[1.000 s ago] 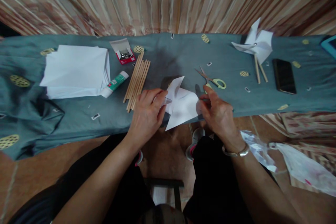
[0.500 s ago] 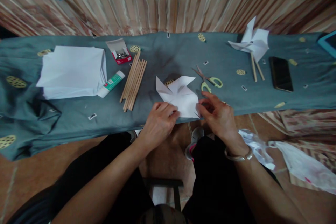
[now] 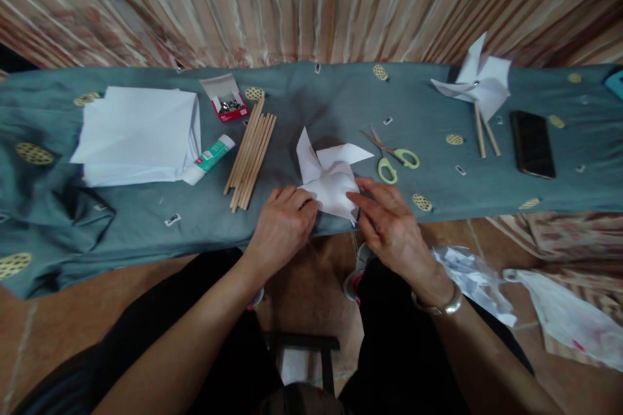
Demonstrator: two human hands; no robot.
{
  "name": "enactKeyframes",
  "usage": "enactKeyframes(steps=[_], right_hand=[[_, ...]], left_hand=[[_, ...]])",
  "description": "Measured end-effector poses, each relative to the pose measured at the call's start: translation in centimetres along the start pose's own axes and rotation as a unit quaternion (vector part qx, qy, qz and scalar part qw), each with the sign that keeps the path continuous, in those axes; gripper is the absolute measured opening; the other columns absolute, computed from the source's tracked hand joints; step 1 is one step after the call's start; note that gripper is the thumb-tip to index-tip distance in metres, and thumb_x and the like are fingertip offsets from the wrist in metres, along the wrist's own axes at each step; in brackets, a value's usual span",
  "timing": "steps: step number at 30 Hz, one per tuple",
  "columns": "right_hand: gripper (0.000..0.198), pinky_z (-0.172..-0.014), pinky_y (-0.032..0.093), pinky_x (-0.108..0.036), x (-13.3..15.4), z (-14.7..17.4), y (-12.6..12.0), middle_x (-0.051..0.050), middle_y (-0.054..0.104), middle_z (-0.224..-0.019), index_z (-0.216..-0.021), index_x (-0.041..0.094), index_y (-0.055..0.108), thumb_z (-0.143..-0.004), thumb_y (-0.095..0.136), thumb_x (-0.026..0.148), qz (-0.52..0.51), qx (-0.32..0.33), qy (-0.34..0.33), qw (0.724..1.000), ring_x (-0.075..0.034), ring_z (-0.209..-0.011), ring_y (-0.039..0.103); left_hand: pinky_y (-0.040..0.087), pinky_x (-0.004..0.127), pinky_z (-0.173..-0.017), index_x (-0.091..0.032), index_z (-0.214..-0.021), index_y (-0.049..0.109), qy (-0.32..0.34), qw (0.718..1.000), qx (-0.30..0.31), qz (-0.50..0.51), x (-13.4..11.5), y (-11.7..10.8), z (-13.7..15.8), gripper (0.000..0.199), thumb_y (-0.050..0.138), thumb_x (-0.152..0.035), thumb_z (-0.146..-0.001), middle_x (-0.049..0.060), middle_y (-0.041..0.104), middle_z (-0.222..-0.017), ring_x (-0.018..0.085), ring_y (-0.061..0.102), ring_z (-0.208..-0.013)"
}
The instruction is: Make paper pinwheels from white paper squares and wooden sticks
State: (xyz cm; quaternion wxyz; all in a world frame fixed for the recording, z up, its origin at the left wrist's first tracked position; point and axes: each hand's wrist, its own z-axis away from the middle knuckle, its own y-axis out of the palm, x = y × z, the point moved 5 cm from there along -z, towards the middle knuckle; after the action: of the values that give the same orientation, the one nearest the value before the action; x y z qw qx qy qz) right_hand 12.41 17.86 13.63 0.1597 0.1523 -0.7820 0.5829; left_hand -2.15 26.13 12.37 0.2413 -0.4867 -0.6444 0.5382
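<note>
Paper pinwheel (image 3: 338, 188) shapes sit at the near edge of the cloth-covered worktop (image 3: 335, 100), around the middle of its length; one lower point reaches about to the edge itself. Two blades stand up from it on the far side, while the near part lies flatter between the two hands.

The left hand (image 3: 286, 220) has its fingers curled together and the thumb drawn in, pinching the paper by its near left side. The right hand (image 3: 392, 224) is looser: its fingers are spread, with fingertips on the paper's right side, and whether the thumb presses from beneath cannot be told.

It should handle as something very light, springy along the folds and easily creased; a hard squeeze would probably dent the blades, and the cut slits look the likeliest places to tear. The flat middle and the outer corners seem the best places to hold, with a light pinch of finger and thumb, leaving the upright blades alone. Paper this dry should slip little against skin, though it may slide on the cloth.

Just beyond the right hand lie the scissors (image 3: 382, 146); to the left are the wooden sticks (image 3: 252, 155), well back from the near edge.
</note>
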Motion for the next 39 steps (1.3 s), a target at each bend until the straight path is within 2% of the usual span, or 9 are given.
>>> enactKeyframes(steps=[5,9,14,18,23,28,34,39], right_hand=[[0.037,-0.11,0.034,-0.059,-0.1,-0.4,0.0,-0.007,0.028,-0.157,-0.121,0.024,0.061,-0.088,0.05,0.014,-0.003,0.0,0.006,1.0,-0.032,-0.144,0.027],[0.019,-0.112,0.032,-0.059,-0.7,-0.8,0.3,-0.004,0.036,-0.153,-0.102,0.024,0.069,-0.09,0.054,0.024,-0.039,-0.009,0.019,0.999,-0.03,-0.144,0.028],[0.014,-0.112,0.033,-0.057,-1.1,-1.7,0.8,-0.005,0.045,-0.147,-0.087,0.023,0.07,-0.089,0.057,0.029,-0.069,-0.043,0.047,0.996,-0.029,-0.141,0.033],[0.013,-0.111,0.035,-0.056,-0.9,-2.6,1.5,-0.006,0.047,-0.145,-0.084,0.022,0.07,-0.087,0.058,0.026,-0.053,-0.048,0.064,0.995,-0.029,-0.142,0.032],[0.009,-0.11,0.037,-0.057,-1.1,-3.4,2.5,-0.003,0.05,-0.14,-0.083,0.025,0.068,-0.084,0.059,0.026,-0.016,-0.059,0.067,0.996,-0.029,-0.14,0.033],[0.011,-0.111,0.037,-0.057,-0.9,-3.8,3.0,-0.002,0.05,-0.139,-0.084,0.026,0.069,-0.085,0.058,0.025,-0.01,-0.07,0.067,0.995,-0.03,-0.14,0.034],[0.01,-0.111,0.037,-0.053,-0.3,-4.0,3.1,-0.007,0.05,-0.139,-0.083,0.023,0.068,-0.085,0.058,0.022,0.013,-0.07,0.078,0.994,-0.032,-0.139,0.035],[0.013,-0.11,0.038,-0.055,0.0,-4.0,3.0,-0.003,0.051,-0.138,-0.092,0.027,0.068,-0.088,0.056,0.025,0.023,-0.073,0.068,0.995,-0.031,-0.139,0.036]], left_hand=[[0.045,0.036,-0.073,-0.014,-0.095,0.066,-0.019,1.0,0.011,0.02,0.3,0.1,0.0,0.016,0.051,-0.015,-0.09,0.008,0.067,-0.093,0.023,0.057,-0.087],[0.047,0.037,-0.075,-0.014,-0.094,0.066,-0.026,0.999,0.017,0.035,0.4,0.1,-0.1,0.016,0.051,-0.015,-0.089,0.009,0.066,-0.094,0.023,0.057,-0.088],[0.048,0.038,-0.075,-0.014,-0.091,0.065,-0.015,0.999,0.018,0.041,0.0,0.0,-0.2,0.014,0.052,-0.017,-0.088,0.009,0.066,-0.095,0.024,0.058,-0.088],[0.051,0.038,-0.079,-0.013,-0.103,0.062,-0.023,0.998,0.016,0.057,-0.1,0.3,-0.2,0.018,0.053,-0.021,-0.09,0.009,0.067,-0.097,0.024,0.059,-0.09],[0.053,0.037,-0.078,-0.013,-0.119,0.054,-0.028,0.998,0.0,0.059,0.1,0.5,-0.2,0.028,0.049,-0.018,-0.092,0.009,0.068,-0.095,0.021,0.061,-0.087],[0.054,0.035,-0.079,-0.014,-0.115,0.058,-0.016,0.996,0.014,0.089,0.2,0.5,-0.2,0.025,0.047,-0.016,-0.093,0.009,0.069,-0.098,0.02,0.06,-0.091],[0.055,0.034,-0.078,-0.012,-0.106,0.064,-0.015,0.994,0.02,0.104,0.3,0.5,-0.5,0.021,0.048,-0.013,-0.092,0.008,0.068,-0.097,0.02,0.06,-0.091],[0.056,0.035,-0.079,-0.013,-0.103,0.065,-0.025,0.992,0.028,0.117,0.4,0.8,-0.6,0.02,0.049,-0.012,-0.091,0.008,0.068,-0.098,0.02,0.06,-0.091]])
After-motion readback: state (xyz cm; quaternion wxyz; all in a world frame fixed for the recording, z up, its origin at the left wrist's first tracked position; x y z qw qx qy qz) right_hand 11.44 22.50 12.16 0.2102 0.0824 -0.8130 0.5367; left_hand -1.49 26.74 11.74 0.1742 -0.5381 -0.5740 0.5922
